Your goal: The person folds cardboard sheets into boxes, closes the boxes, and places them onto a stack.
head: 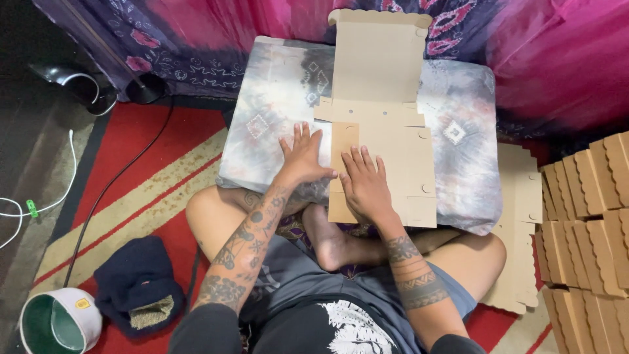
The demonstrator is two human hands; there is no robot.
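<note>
A flat brown cardboard box blank (383, 111) lies unfolded on a grey tie-dye cushion (275, 111) in front of my crossed legs. Its left side flap is folded inward. My right hand (364, 182) presses flat on that folded flap, fingers spread. My left hand (303, 156) lies flat beside it at the flap's left edge, partly on the cushion, thumb touching the cardboard. Neither hand grips anything.
A stack of flat box blanks (517, 229) lies on the floor at right, next to piles of folded cardboard boxes (590, 216). A dark beanie (134, 282) and a green-lined cap (59, 321) lie on the red rug at left. Cables (46, 203) run along the floor.
</note>
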